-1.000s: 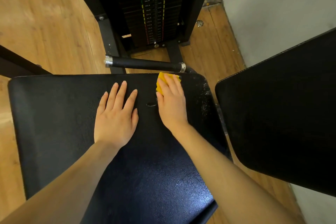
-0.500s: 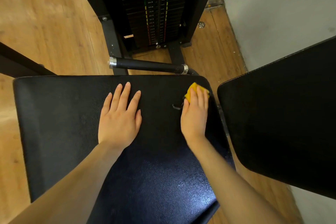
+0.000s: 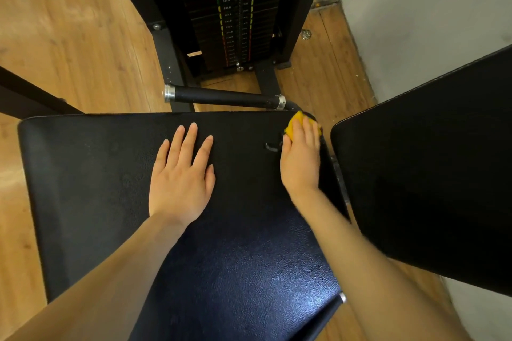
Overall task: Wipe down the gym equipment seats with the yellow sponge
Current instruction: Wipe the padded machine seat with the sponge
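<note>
Wooden floor and weight stack [image 3: 231,12] beyond, black seat [image 3: 91,188] up close: left hand [image 3: 181,176] flat, grip released; right hand [image 3: 302,158] pressing yellow sponge [image 3: 294,124], now slid from mid far edge to far right corner, finishing that strip, near part probably next.

Two bare forearms are seen, uncovered by any sleeve. The left hand [image 3: 181,177] and right hand [image 3: 302,158] are ungloved, with short, unpainted fingernails. No rings, watch or bracelets are worn.
</note>
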### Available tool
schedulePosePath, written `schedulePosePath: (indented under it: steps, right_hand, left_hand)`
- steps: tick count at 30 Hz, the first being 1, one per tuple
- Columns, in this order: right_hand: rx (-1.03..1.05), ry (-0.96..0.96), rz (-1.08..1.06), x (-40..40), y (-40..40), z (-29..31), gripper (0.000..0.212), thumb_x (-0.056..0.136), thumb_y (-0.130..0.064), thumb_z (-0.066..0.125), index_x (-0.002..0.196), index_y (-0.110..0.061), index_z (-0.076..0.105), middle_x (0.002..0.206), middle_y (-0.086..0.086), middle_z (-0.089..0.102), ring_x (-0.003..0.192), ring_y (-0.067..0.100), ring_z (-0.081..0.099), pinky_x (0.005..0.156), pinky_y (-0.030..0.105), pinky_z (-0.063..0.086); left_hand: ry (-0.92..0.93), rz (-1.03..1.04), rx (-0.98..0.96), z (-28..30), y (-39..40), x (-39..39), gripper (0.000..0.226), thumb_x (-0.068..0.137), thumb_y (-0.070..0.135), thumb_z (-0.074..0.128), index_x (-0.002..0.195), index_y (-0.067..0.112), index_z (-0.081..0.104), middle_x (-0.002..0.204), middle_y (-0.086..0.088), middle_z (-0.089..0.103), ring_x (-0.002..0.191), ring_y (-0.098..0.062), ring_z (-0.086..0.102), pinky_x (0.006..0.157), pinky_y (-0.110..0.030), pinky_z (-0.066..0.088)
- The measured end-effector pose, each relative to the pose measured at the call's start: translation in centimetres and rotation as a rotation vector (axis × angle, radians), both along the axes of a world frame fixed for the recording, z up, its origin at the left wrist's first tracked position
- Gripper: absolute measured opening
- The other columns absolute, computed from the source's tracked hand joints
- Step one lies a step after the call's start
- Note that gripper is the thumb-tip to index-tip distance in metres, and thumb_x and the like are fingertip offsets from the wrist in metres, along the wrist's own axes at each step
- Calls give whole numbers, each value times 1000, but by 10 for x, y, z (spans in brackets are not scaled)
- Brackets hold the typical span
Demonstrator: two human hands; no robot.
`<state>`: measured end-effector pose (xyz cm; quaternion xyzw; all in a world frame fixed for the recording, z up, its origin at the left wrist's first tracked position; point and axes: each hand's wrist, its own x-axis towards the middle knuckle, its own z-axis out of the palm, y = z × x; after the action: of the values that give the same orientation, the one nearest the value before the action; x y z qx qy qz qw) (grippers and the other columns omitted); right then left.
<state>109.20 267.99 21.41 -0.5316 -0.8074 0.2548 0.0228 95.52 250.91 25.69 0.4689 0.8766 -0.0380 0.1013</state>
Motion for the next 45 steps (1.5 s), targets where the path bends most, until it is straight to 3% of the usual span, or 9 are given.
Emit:
schedulePosePath:
  steps: [4, 8, 13, 22, 30, 38, 45]
  right_hand:
    - [-13, -45, 38, 45, -42, 4, 51, 101, -30, 35, 149, -15, 26, 158, 4, 19, 147, 20, 6, 117, 30, 9]
    - [3, -46, 51, 24, -7, -6, 48, 101, -26, 34, 147, -12, 29, 157, 6, 21, 147, 22, 6, 120, 37, 14]
    - [-15, -6, -6, -3, 39, -10, 47, 101, -23, 37, 146, -10, 32, 155, 7, 26, 146, 25, 10, 118, 37, 14]
    - [53, -109, 53, 77, -50, -2, 49, 98, -27, 36, 144, -10, 36, 151, 10, 34, 143, 26, 23, 116, 40, 27]
    - [30, -159, -13, 16, 15, -9, 49, 102, -26, 33, 148, -11, 25, 157, 8, 21, 146, 25, 12, 117, 37, 18]
    - [15, -177, 36, 68, -49, 2, 52, 101, -28, 37, 149, -11, 26, 155, 10, 25, 145, 26, 19, 117, 36, 24]
    - [-2, -134, 0, 8, 18, -6, 51, 102, -27, 33, 149, -9, 23, 157, 11, 18, 146, 26, 12, 118, 36, 14]
  left_hand:
    - [-5, 7, -6, 0, 1, 0, 55, 97, 37, 36, 149, 21, 28, 159, -9, 17, 148, -26, 10, 120, -44, 13]
    - [0, -3, -9, 0, 1, -1, 55, 97, 37, 34, 149, 21, 27, 159, -9, 16, 148, -26, 10, 120, -44, 13]
    - [3, -4, -1, -1, 0, -1, 54, 98, 37, 33, 149, 21, 27, 159, -9, 17, 148, -26, 10, 120, -44, 13]
    - [-2, 6, 8, -3, 0, -1, 54, 97, 36, 38, 148, 21, 30, 158, -10, 18, 147, -27, 12, 119, -45, 14]
    - [14, -6, 6, -1, 0, 0, 54, 97, 37, 35, 149, 20, 28, 158, -10, 18, 148, -27, 12, 120, -44, 14]
    - [20, 1, -2, -2, 1, 1, 54, 97, 36, 37, 148, 21, 29, 158, -10, 19, 147, -27, 12, 119, -44, 13]
    - [29, -4, -2, -2, 0, 1, 54, 98, 37, 34, 149, 21, 27, 159, -9, 17, 148, -26, 11, 120, -44, 12]
